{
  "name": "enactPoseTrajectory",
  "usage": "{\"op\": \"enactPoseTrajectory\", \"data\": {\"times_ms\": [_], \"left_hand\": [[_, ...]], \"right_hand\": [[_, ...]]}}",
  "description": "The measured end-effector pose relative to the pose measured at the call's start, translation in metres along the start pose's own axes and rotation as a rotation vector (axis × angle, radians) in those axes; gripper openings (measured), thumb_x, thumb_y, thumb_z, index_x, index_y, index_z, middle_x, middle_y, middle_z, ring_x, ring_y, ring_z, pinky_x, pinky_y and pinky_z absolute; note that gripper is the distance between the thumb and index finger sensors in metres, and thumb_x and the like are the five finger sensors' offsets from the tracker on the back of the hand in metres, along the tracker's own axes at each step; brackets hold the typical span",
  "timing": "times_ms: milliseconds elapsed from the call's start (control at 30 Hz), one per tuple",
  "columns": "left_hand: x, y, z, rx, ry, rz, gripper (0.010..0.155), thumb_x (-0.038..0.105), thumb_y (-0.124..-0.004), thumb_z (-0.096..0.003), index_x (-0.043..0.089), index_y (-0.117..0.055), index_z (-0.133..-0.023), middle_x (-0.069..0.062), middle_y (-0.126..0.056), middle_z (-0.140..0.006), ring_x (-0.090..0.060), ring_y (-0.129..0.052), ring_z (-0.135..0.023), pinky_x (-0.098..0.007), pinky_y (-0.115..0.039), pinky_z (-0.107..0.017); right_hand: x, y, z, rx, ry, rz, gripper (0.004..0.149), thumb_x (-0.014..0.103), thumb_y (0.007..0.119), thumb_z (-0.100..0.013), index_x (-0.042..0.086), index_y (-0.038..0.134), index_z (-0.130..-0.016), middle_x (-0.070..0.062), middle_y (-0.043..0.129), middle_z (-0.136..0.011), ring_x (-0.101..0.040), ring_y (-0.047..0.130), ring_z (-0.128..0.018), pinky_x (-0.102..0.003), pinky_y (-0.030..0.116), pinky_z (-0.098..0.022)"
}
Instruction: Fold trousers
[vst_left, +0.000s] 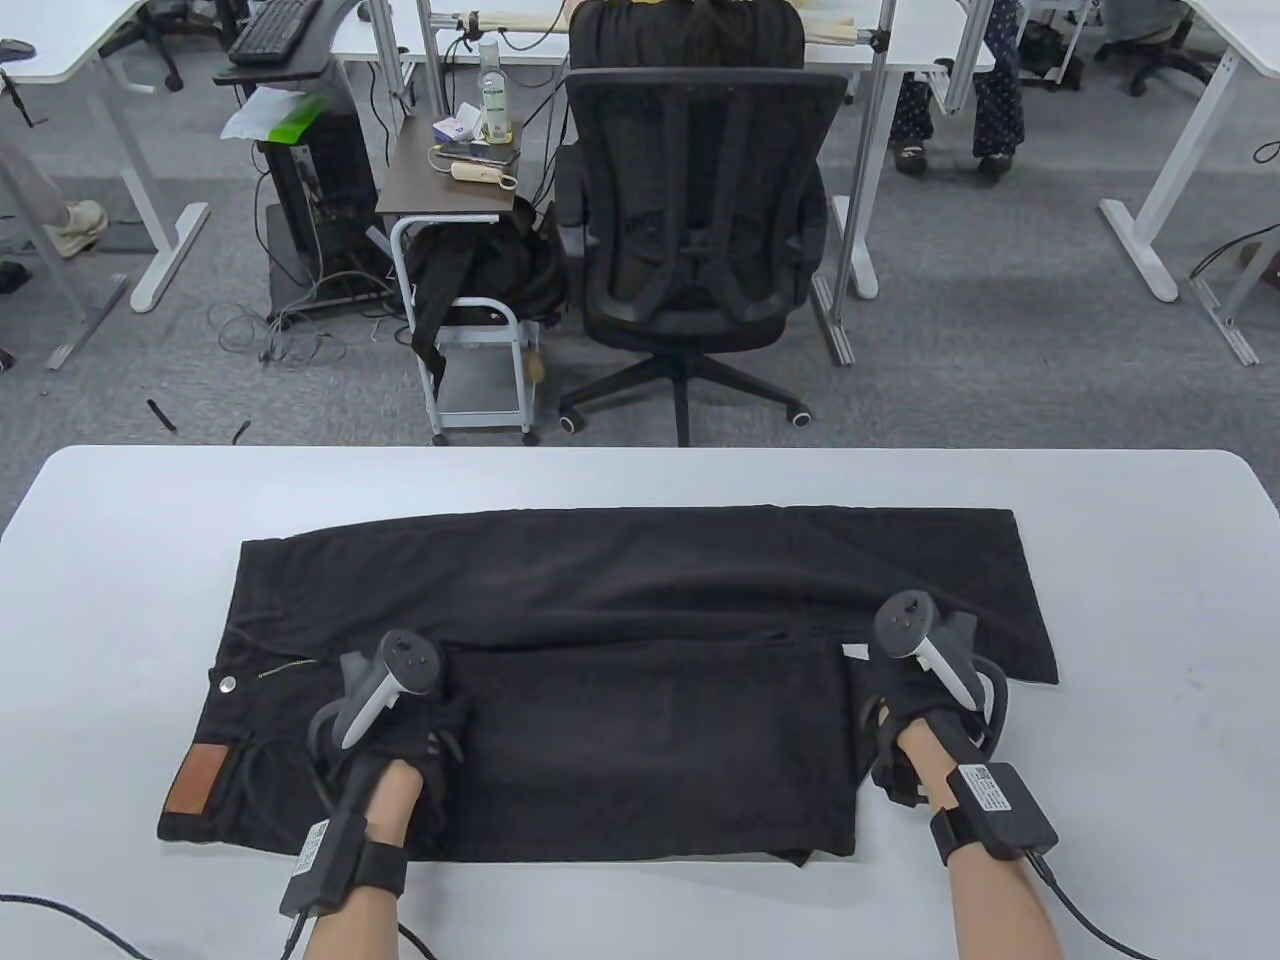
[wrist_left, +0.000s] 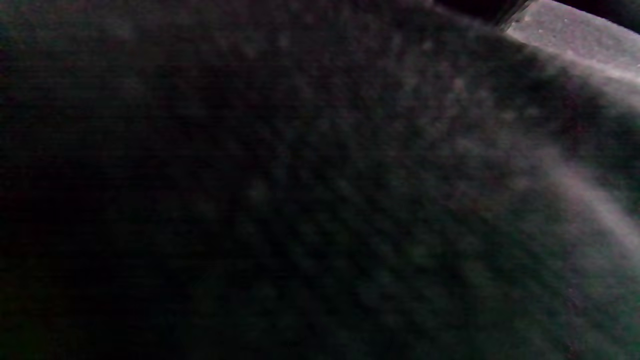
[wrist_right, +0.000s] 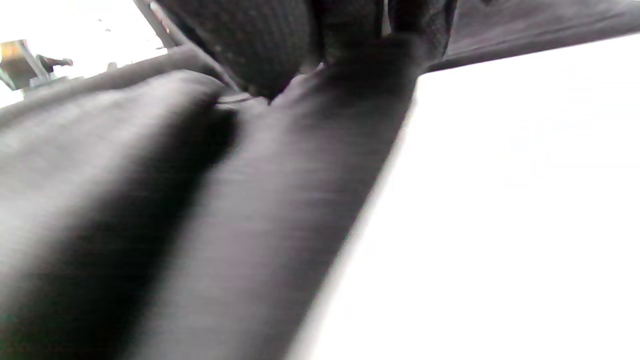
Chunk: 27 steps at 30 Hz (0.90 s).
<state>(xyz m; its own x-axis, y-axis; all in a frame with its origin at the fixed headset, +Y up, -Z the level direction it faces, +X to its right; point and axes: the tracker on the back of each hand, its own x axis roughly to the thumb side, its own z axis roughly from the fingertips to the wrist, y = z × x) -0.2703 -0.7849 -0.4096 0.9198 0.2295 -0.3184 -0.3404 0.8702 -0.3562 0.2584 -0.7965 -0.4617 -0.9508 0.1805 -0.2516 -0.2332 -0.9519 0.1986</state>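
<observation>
Black trousers (vst_left: 640, 580) lie flat across the white table (vst_left: 640, 480), waist at the left with a brown patch (vst_left: 195, 780). The far leg stretches right. The near leg is folded back on itself into a doubled panel (vst_left: 650, 750). My left hand (vst_left: 440, 725) rests on the panel's left edge; its fingers are lost against the dark cloth. The left wrist view shows only blurred black cloth (wrist_left: 300, 200). My right hand (vst_left: 880, 700) is at the panel's right fold. In the right wrist view its fingers (wrist_right: 420, 30) pinch a raised strip of cloth (wrist_right: 300, 200).
A black office chair (vst_left: 700, 220) and a small cart (vst_left: 480, 340) stand on the floor beyond the table's far edge. Bare white table (wrist_right: 500, 200) lies to the right of the trousers and along the front edge. Cables trail from both wrists.
</observation>
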Motion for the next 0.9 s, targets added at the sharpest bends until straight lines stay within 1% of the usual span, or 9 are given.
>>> {"op": "enactPoseTrajectory", "data": {"times_ms": [133,233,300,400,500,667,767,867,900], "left_hand": [[0.003,-0.001,-0.001,0.001,0.007,-0.012,0.076,0.059,-0.063,-0.0507,0.037,-0.017,-0.107,-0.001,-0.012,-0.122,-0.029,-0.008,-0.114,-0.067,-0.024,-0.076],[0.003,-0.001,0.001,0.0,0.004,-0.003,0.076,0.06,-0.062,-0.0506,0.037,-0.017,-0.107,-0.001,-0.012,-0.122,-0.029,-0.008,-0.114,-0.067,-0.023,-0.076],[0.003,-0.001,0.0,-0.002,0.003,0.001,0.076,0.06,-0.062,-0.0506,0.037,-0.017,-0.107,-0.001,-0.012,-0.122,-0.029,-0.008,-0.114,-0.067,-0.023,-0.076],[0.001,-0.001,-0.001,-0.003,-0.001,0.008,0.076,0.06,-0.063,-0.0506,0.037,-0.017,-0.107,-0.001,-0.012,-0.123,-0.028,-0.007,-0.114,-0.067,-0.022,-0.076],[0.001,-0.001,-0.001,-0.005,-0.003,0.016,0.076,0.06,-0.063,-0.0506,0.037,-0.017,-0.107,0.001,-0.012,-0.123,-0.028,-0.007,-0.114,-0.067,-0.022,-0.076],[0.0,0.0,-0.001,-0.005,-0.004,0.022,0.076,0.06,-0.063,-0.0506,0.037,-0.017,-0.107,0.001,-0.012,-0.123,-0.028,-0.007,-0.114,-0.067,-0.021,-0.076],[0.0,0.0,0.0,-0.006,-0.005,0.023,0.076,0.06,-0.063,-0.0506,0.037,-0.017,-0.107,0.001,-0.012,-0.123,-0.028,-0.007,-0.114,-0.067,-0.021,-0.076],[0.0,0.0,0.0,-0.008,-0.006,0.025,0.076,0.06,-0.063,-0.0506,0.038,-0.017,-0.107,0.001,-0.012,-0.123,-0.028,-0.007,-0.114,-0.067,-0.021,-0.076],[0.0,0.0,0.001,-0.008,-0.007,0.026,0.076,0.06,-0.063,-0.0506,0.038,-0.018,-0.107,0.001,-0.012,-0.123,-0.028,-0.006,-0.114,-0.067,-0.021,-0.076]], "right_hand": [[-0.004,0.006,0.009,0.003,0.0,-0.001,0.067,0.034,0.086,-0.044,0.021,0.06,-0.104,-0.01,0.07,-0.101,-0.041,0.069,-0.089,-0.061,0.047,-0.072],[-0.001,0.006,0.013,0.036,-0.018,0.059,0.059,0.031,0.085,-0.044,0.021,0.07,-0.1,-0.008,0.083,-0.089,-0.036,0.078,-0.081,-0.059,0.053,-0.07],[-0.004,-0.003,0.018,0.033,-0.028,0.081,0.054,0.029,0.087,-0.043,0.022,0.077,-0.096,-0.006,0.087,-0.082,-0.033,0.081,-0.076,-0.058,0.056,-0.069],[-0.019,-0.027,0.025,0.001,-0.006,0.022,0.053,0.029,0.086,-0.044,0.023,0.077,-0.096,-0.005,0.086,-0.082,-0.033,0.08,-0.077,-0.058,0.055,-0.069],[-0.049,-0.066,0.037,-0.124,0.043,-0.135,0.051,0.026,0.086,-0.045,0.022,0.08,-0.095,-0.007,0.086,-0.081,-0.034,0.079,-0.077,-0.059,0.054,-0.07],[-0.097,-0.119,0.058,-0.286,0.23,-0.188,0.051,0.026,0.085,-0.045,0.021,0.079,-0.096,-0.009,0.084,-0.082,-0.035,0.076,-0.078,-0.06,0.049,-0.072],[-0.11,-0.13,0.063,-0.382,0.305,-0.233,0.054,0.027,0.086,-0.045,0.02,0.075,-0.098,-0.009,0.08,-0.084,-0.035,0.071,-0.079,-0.06,0.044,-0.074],[-0.112,-0.125,0.065,-0.45,0.317,-0.252,0.063,0.031,0.08,-0.047,0.025,0.058,-0.105,-0.006,0.063,-0.102,-0.036,0.057,-0.093,-0.061,0.036,-0.077],[-0.112,-0.122,0.066,-0.482,0.312,-0.283,0.062,0.03,0.08,-0.047,0.024,0.059,-0.105,-0.007,0.062,-0.104,-0.037,0.057,-0.095,-0.062,0.035,-0.077]]}}
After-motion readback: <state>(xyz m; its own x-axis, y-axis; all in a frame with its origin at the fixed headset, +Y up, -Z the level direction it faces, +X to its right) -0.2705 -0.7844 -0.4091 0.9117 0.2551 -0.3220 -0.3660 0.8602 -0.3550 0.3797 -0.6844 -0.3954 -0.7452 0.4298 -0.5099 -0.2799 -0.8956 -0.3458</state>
